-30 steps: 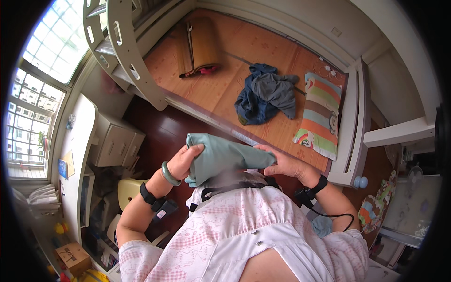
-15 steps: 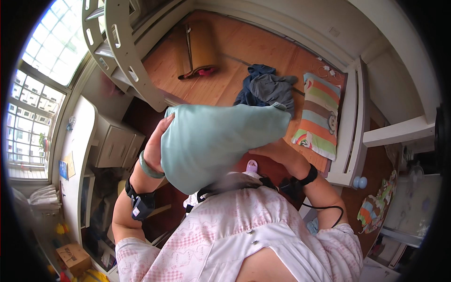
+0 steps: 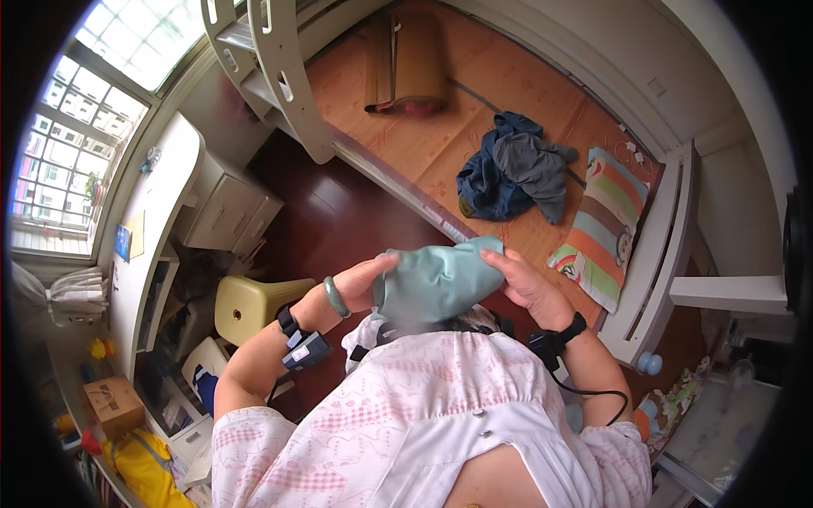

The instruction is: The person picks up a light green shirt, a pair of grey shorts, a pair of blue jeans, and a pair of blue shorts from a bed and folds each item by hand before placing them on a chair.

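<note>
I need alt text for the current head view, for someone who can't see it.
A person's left hand and right hand hold a teal cloth between them. Beyond it, a bed bears crumpled blue and grey fabric, a striped pillow and a brown roll; a yellow stool stands to the left.

Daylight admitted through a gridded window [image 3: 74, 161], upper left
A dark red floor [image 3: 318, 190] is flanked by a white cabinet [image 3: 222, 212] at left and a pale bed frame [image 3: 663, 254] at right.
</note>
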`<state>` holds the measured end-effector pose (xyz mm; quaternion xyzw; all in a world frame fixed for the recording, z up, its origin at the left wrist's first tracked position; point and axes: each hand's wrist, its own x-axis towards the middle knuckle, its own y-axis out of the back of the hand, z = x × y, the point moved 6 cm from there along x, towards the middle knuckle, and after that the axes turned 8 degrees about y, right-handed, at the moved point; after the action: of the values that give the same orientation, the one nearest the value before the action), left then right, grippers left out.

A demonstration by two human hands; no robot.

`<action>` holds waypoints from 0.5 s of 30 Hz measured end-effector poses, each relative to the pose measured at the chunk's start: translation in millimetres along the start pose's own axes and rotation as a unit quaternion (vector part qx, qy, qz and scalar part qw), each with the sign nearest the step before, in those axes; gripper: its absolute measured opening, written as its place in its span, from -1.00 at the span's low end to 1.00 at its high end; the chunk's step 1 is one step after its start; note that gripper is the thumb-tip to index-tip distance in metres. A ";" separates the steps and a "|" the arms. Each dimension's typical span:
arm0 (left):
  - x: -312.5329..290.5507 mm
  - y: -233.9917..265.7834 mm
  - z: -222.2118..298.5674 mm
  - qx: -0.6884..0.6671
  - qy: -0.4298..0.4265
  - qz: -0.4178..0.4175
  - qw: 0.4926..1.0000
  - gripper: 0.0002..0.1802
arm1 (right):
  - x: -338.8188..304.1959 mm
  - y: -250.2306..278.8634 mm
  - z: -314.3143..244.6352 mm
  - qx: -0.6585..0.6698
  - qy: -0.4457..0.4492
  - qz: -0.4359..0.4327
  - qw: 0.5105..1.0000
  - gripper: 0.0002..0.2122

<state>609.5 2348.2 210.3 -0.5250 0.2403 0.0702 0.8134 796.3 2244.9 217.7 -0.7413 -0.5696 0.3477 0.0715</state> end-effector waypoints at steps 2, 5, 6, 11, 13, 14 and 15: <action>3.3 2.2 -2.4 0.027 -0.017 0.028 0.999 -0.47 | -3.5 -1.9 1.7 -0.005 0.001 -0.001 1.000 -0.67; 1.1 9.6 10.6 0.014 -0.048 0.109 0.993 -0.59 | 3.7 5.2 -3.6 -0.007 0.020 0.008 1.000 -0.66; -0.9 10.3 16.7 -0.012 -0.039 0.111 0.993 -0.58 | 5.7 10.9 -8.3 0.000 0.035 0.024 0.999 -0.66; 1.0 11.2 17.8 -0.096 0.009 0.073 0.993 -0.54 | 13.4 30.1 -20.8 -0.070 0.079 0.015 0.994 -0.63; 2.0 6.3 3.1 -0.123 0.035 0.072 0.989 -0.56 | 13.9 45.5 -33.3 -0.253 0.201 0.094 0.942 -0.63; 2.4 4.5 -2.1 -0.132 0.049 0.068 0.988 -0.57 | 12.6 50.0 -32.9 -0.252 0.187 0.078 0.946 -0.57; 1.5 3.6 -6.8 -0.143 0.061 0.065 0.986 -0.57 | 10.5 42.0 -36.0 -0.252 0.185 0.077 0.947 -0.57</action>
<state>607.4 2343.6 204.5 -0.6224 0.3103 0.1245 0.7077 852.3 2250.4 219.0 -0.8280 -0.5566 0.0537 -0.0402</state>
